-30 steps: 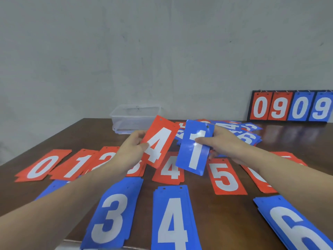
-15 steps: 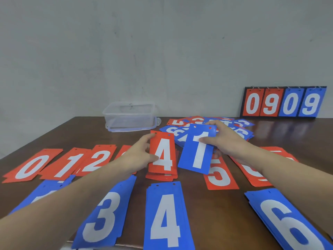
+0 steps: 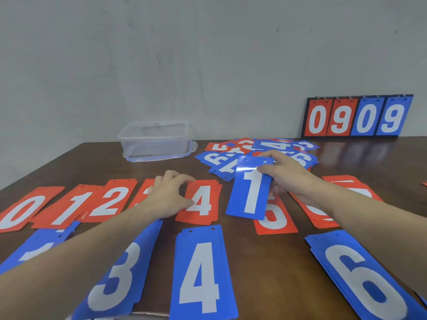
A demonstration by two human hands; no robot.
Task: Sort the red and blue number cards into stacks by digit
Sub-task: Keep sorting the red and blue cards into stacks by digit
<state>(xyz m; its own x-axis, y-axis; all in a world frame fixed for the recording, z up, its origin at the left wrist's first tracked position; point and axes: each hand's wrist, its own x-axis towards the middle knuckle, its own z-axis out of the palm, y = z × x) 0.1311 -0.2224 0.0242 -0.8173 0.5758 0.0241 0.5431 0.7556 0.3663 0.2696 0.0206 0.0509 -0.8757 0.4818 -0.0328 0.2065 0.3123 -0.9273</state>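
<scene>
Our left hand, fingers curled, touched the red 4 stack on the tabletop, seemingly squaring it. Our right hand pinched a blue 1 card, raised for sorting.

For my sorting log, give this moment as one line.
left hand: on red 4 stack | right hand: holds blue 1 card | unsorted pile: remains

I read this as a bare indoor room, kind unclear. All I see is a dark wooden table pushed against a plain grey wall, a flip scoreboard leaning at the far right edge, and a clear plastic box at the far edge.
</scene>
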